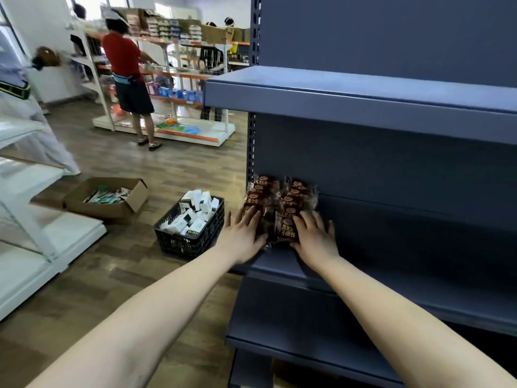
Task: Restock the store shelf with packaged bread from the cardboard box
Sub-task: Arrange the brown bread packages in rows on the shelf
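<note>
Glossy, crinkled brown bread packets (282, 203) lay in two rows at the left end of a smooth blue-grey metal shelf (405, 247), reaching back to its rear panel. Left hand (244, 233) and right hand (316, 239) lay flat, fingers straight, gripping nothing, each pressing the front packets from its own side. Front packets sat near the shelf lip; open shelf surface stretched rightward; a black lattice crate (190, 242) stood on the floor just left.

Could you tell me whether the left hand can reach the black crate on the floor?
Probably yes: the left hand rests on the bread packs at the shelf end, and the black crate stands just below, with nothing between.
</note>
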A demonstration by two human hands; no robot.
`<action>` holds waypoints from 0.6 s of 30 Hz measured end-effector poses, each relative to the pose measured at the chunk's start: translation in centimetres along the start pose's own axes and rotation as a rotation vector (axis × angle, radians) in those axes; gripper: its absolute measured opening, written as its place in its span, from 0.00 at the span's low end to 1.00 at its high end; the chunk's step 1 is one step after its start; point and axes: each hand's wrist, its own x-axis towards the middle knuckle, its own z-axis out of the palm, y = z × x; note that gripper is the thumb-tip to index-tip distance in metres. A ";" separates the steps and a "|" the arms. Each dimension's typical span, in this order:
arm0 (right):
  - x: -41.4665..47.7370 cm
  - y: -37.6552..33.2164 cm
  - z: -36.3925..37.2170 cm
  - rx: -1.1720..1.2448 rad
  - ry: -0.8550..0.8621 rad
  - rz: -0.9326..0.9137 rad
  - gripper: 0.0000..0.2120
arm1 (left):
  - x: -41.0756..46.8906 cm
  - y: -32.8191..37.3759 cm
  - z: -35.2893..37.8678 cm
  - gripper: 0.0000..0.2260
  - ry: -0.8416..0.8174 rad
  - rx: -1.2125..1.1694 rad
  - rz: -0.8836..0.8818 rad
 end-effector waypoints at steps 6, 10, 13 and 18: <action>0.6 -0.6 0.8 0.033 -0.029 0.047 0.31 | 0.3 0.1 1.8 0.29 0.039 -0.026 0.003; 0.0 -0.9 1.9 0.025 -0.012 0.110 0.31 | 0.3 -0.2 2.7 0.33 0.139 -0.026 0.044; 0.1 -1.2 2.2 0.030 0.011 0.143 0.32 | 0.6 -0.2 3.3 0.30 0.223 -0.001 0.069; -0.3 -1.1 2.3 0.019 0.123 0.033 0.31 | 0.7 -0.1 3.3 0.29 0.232 0.019 0.104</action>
